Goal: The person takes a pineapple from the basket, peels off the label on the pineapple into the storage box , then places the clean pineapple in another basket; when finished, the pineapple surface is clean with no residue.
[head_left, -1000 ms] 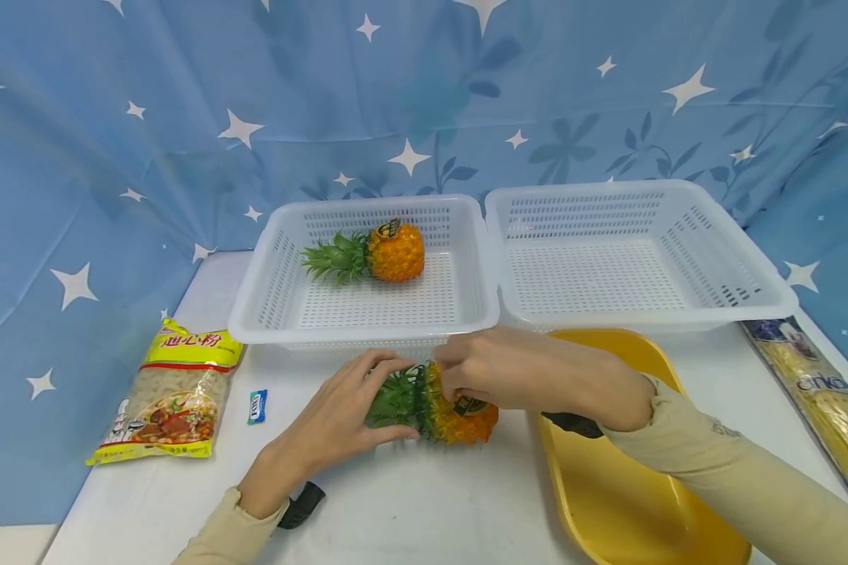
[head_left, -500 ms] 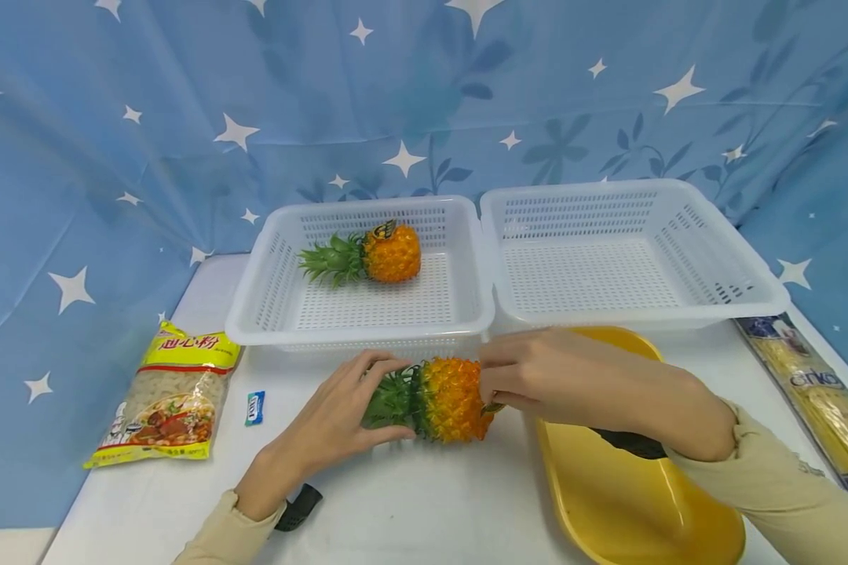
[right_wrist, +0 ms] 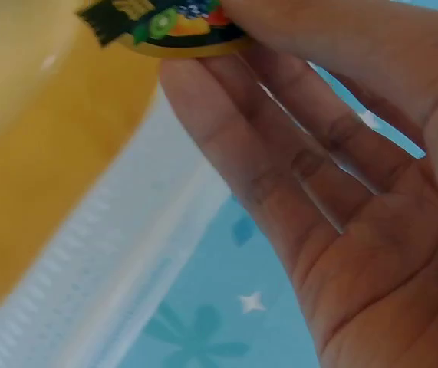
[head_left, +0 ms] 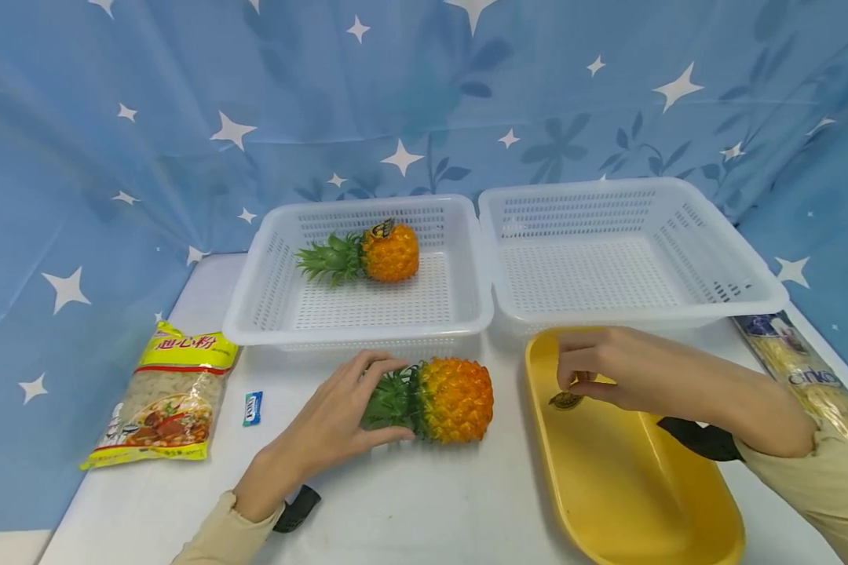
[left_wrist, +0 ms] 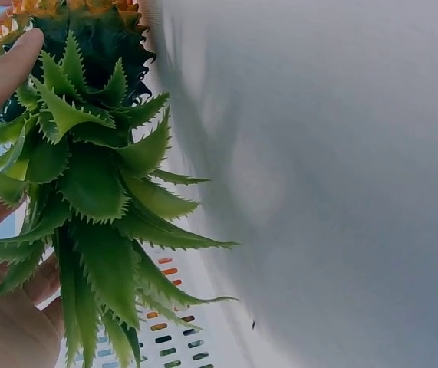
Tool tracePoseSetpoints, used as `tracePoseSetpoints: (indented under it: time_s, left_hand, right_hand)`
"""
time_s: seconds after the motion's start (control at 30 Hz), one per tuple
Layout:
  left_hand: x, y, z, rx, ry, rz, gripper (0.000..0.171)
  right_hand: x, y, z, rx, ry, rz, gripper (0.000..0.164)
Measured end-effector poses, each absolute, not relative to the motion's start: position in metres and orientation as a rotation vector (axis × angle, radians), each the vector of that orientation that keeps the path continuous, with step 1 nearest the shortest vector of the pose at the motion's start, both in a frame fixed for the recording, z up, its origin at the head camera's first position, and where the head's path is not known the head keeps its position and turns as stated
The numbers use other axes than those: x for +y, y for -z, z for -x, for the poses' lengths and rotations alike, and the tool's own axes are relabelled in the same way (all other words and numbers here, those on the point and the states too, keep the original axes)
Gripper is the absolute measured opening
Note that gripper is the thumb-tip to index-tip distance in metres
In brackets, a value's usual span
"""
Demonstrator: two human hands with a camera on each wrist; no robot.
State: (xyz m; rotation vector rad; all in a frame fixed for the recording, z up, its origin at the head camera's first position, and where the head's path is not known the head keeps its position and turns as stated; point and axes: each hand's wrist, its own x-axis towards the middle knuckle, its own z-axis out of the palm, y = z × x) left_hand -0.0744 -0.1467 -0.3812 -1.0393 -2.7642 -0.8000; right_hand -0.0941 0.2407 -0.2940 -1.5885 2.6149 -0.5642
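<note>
A pineapple [head_left: 456,400] lies on the white table, its leafy crown [left_wrist: 96,184] toward the left. My left hand [head_left: 339,412] holds it around the crown, thumb on the near side and fingers on the far side. Between thumb and fingers, my right hand [head_left: 608,369] pinches a black and gold fruit sticker [right_wrist: 184,27] with small fruit pictures on it. That hand hangs over the back part of a yellow tray [head_left: 608,463]. Another pineapple [head_left: 391,253], with a similar black sticker [head_left: 382,228], lies in the left white basket [head_left: 356,333].
To the right of that basket stands a second white basket [head_left: 636,315]. A yellow noodle bag [head_left: 166,400] and a small blue packet [head_left: 252,409] lie at left. A long pasta pack [head_left: 813,377] lies at right, partly behind the right arm. A blue starred curtain [head_left: 424,94] encloses the table.
My right hand has pulled the sticker off the pineapple and carried it rightward over the yellow tray. The left hand stays in place on the pineapple.
</note>
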Motion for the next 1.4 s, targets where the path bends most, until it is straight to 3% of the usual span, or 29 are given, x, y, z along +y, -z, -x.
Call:
tracePoseSetpoints:
  time_s: [0.3, 0.83, 1.4]
  left_hand:
    - [-0.148, 0.381, 0.076, -2.733, 0.781, 1.062, 0.082]
    - [-0.148, 0.382, 0.075, -2.74, 0.787, 1.071, 0.082]
    - [-0.148, 0.383, 0.075, -2.726, 0.768, 1.07, 0.083]
  right_hand:
    - [0.247, 0.319, 0.106, 2.461, 0.644, 1.497, 0.03]
    - [0.238, 0.349, 0.117, 2.4, 0.644, 1.428, 0.038]
    - [0.232, 0.364, 0.119, 2.489, 0.551, 1.421, 0.036]
